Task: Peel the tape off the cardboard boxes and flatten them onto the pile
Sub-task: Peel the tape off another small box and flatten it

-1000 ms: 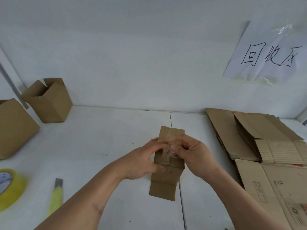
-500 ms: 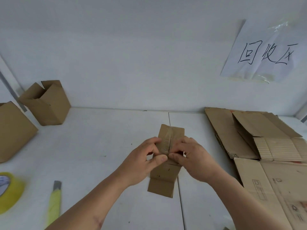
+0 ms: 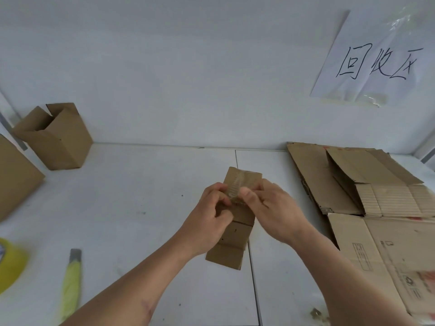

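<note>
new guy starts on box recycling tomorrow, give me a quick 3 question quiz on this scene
1. True or false: the small flattened brown cardboard box held by both hands already lies on the pile of flattened brown cardboard sheets.
2. Which thing lies nearest the yellow-handled utility knife?
A. the yellow roll of tape
B. the white paper sign with black handwriting
C. the open upright brown cardboard box
3. Fill in: the fingers of the left hand and right hand work at a strip of clear ____ on the held box.

Key: 1 false; 2 A; 3 tape
</note>
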Available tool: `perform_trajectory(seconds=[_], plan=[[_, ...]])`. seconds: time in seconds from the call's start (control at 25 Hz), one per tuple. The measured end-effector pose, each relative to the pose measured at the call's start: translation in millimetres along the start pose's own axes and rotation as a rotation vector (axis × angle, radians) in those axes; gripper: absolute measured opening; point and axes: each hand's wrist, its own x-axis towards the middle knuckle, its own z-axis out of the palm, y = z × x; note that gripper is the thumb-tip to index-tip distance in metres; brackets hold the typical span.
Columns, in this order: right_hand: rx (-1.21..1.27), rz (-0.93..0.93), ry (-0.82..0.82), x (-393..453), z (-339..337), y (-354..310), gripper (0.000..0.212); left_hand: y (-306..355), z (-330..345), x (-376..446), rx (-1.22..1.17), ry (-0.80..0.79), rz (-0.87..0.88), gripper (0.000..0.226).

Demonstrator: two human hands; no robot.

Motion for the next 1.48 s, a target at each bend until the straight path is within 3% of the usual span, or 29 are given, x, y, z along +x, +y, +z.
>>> perform_trajectory(seconds=[0.12,0.32,0.44,0.52,0.6,0.84,0.92,1.12,1.28,1.48], plan=[[-0.121,-0.064,0.108,4,2,4,0.016,2,1,1,0.023,-0.018,-0.001,0.013],[0.245,0.225,0.319,19,3,16,0.011,6,3,2,0.086,-0.058,0.034,0.016],[0.074,0.108,0.213,12,6,17,0.026,9,7,1,0.177,-0.028,0.051,0.012],[-0.007,0.062,0.116,10,1,18,0.037,13,9,-1,0.322,-0.044,0.049,0.041],[-0.051,0.045,0.07,9,-2,19,0.032,19,10,0,0.414,-0.069,0.06,0.053],[0.054,0.219,0.289,7,-11,34,0.02,20,-19,-3,0.551,-0.244,0.122,0.035],[-0.038,0.148,0.327,0,-7,32,0.022,20,-22,-7,0.585,-0.272,0.15,0.036],[-0.214,0.081,0.256,-6,4,9,0.045,24,-17,-9,0.58,-0.263,0.196,0.047],[-0.185,0.123,0.273,-12,-4,17,0.029,24,-20,-16,0.562,-0.297,0.165,0.048],[-0.17,0.239,0.354,-33,-13,19,0.027,32,-12,-31,0.565,-0.295,0.154,0.047]])
